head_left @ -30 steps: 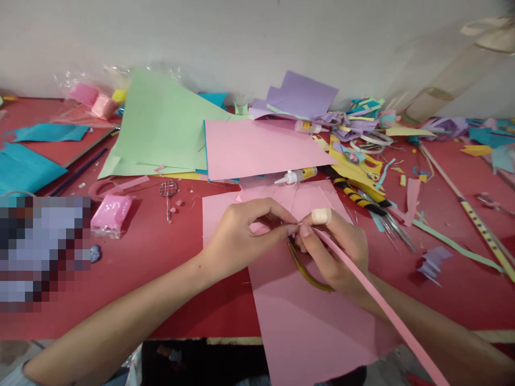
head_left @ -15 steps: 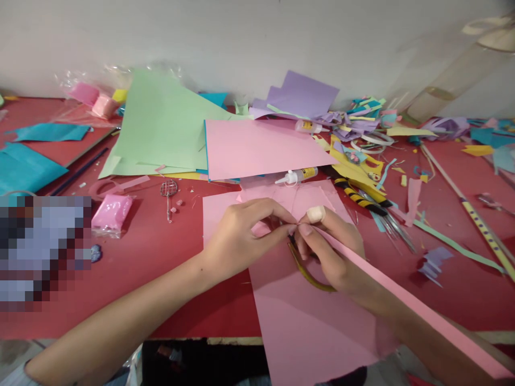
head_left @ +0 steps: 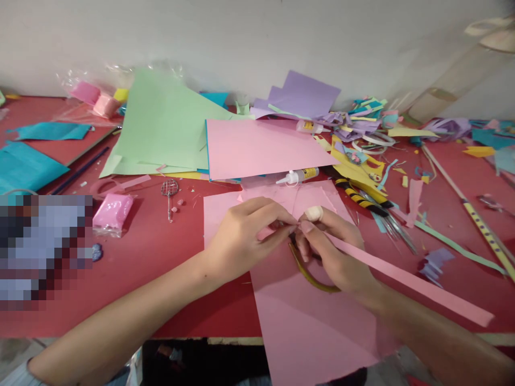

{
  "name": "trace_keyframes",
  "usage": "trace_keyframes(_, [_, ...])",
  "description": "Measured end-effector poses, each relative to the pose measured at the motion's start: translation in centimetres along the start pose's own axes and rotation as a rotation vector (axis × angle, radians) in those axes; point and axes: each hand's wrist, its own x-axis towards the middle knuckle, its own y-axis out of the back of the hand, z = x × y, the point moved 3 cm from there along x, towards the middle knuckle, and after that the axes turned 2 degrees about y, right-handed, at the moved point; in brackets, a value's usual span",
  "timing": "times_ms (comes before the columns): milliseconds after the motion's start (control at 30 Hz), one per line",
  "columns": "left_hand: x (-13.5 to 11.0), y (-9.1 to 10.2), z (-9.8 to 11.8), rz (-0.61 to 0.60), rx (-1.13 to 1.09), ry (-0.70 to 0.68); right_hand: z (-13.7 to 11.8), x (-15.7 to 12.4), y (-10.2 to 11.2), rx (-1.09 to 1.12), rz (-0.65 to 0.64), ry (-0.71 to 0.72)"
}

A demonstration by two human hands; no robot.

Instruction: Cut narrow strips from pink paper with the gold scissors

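Observation:
My left hand [head_left: 249, 230] and my right hand [head_left: 336, 246] meet over a large sheet of pink paper [head_left: 306, 327], thumbs and forefingers pinched together. Between their fingertips is the end of a long pink paper strip [head_left: 414, 279], mostly hidden there. The rest of the strip runs out behind my right hand to the right, its far end loose over the table. Under my right palm curves a yellow tool handle [head_left: 311, 279], whose other end is covered by my fingers. A bandage [head_left: 314, 214] wraps one right finger.
Beyond my hands lie glue bottles [head_left: 300, 176], a stacked pink sheet [head_left: 261, 150] and a green sheet [head_left: 161, 123]. Black-and-yellow pliers [head_left: 358, 195] and paper scraps [head_left: 358, 120] are at right. A pink clay packet [head_left: 113, 212] and a small wire whisk [head_left: 169, 193] sit left.
The pink strip's loose end has swung away from my right forearm, out over the table to the right. My hands keep nearly the same place, still pinching.

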Motion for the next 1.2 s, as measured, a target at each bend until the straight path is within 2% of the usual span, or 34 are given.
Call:
trace_keyframes(133, [-0.1, -0.1, -0.1, 0.018, 0.015, -0.043, 0.4, -0.1, 0.0, 0.034, 0.008, -0.038])
trace_keyframes(700, [0.0, -0.1, 0.0, -0.004, -0.048, 0.025, 0.6, 0.0, 0.2, 0.001, 0.010, -0.036])
trace_keyframes(800, [0.1, -0.1, 0.0, -0.017, -0.072, 0.109, 0.5, 0.0, 0.1, -0.015, 0.036, -0.038])
trace_keyframes(900, [0.2, -0.1, -0.2, -0.037, -0.137, 0.255, 0.2, 0.0, 0.0, -0.028, 0.051, -0.017])
trace_keyframes(1033, [0.2, -0.4, -0.8, -0.072, -0.347, 0.467, -0.1, 0.0, -0.2, -0.053, 0.038, 0.039])
trace_keyframes(1200, [0.2, -0.7, -1.3, -0.083, -0.549, 0.594, -0.2, 0.0, -0.2, -0.133, 0.026, 0.101])
